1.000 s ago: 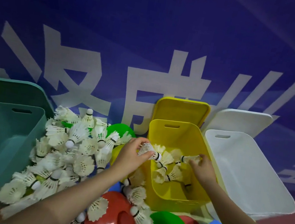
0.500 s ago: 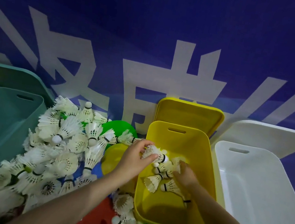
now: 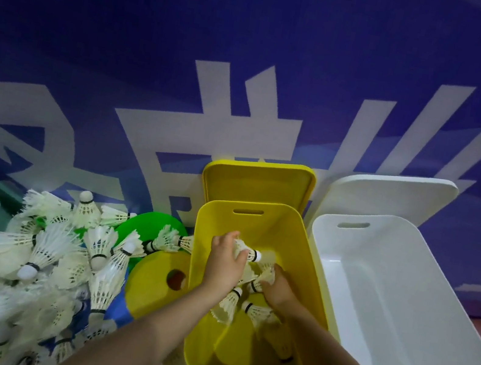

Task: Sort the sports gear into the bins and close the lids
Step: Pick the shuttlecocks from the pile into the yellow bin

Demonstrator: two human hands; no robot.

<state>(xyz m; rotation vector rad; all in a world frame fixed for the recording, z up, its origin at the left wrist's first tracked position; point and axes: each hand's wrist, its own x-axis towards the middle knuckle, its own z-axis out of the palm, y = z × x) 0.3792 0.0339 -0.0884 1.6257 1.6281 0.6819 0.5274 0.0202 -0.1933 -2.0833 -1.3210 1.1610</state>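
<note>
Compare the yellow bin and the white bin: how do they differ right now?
The yellow bin holds several shuttlecocks and both hands reach into it; the white bin appears to hold nothing. The yellow bin stands left of the white bin, nearer the shuttlecock pile. Both are open, each with a handle slot and its lid propped behind.

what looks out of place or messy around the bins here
Nothing looks damaged. The shuttlecock pile sprawls loose over the flat discs left of the yellow bin, unsorted. The white bin sits empty.
</note>
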